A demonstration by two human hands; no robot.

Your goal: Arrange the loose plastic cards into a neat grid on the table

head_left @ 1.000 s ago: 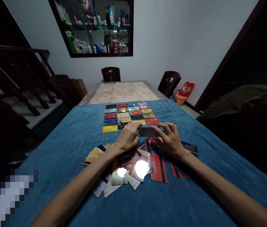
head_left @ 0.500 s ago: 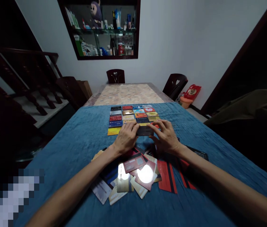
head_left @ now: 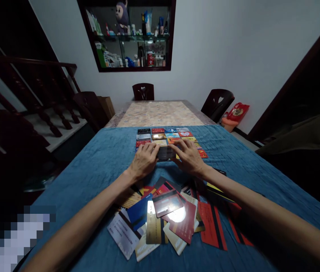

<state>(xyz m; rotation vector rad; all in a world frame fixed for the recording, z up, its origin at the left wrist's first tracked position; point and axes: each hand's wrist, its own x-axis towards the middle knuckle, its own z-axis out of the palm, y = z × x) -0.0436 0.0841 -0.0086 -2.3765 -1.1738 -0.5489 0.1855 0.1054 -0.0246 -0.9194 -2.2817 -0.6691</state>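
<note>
Between my two hands is a dark card [head_left: 166, 153], held by its short edges. My left hand [head_left: 145, 158] pinches its left end, and my right hand [head_left: 187, 155] grips its right end. The card is at the near side of a grid of cards [head_left: 159, 136], laid face up in rows; my hands hide part of the nearer rows. Closer to me, under and between my forearms, lies a loose pile of overlapping cards, among them a blue card [head_left: 140, 211], a silver card [head_left: 123, 233] and a red card [head_left: 211, 226] with a black stripe.
A blue cloth [head_left: 92, 181] covers the near part of the table, with a patterned tabletop [head_left: 160, 113] beyond. Dark chairs [head_left: 217, 104] stand around it. A wall cabinet [head_left: 134, 70] holds bottles and a plush toy. At left is a wooden railing [head_left: 43, 62].
Both hands have moved the dark card slightly left relative to the grid, toward its near rows. The view has shifted a little, so more of the loose pile shows.
</note>
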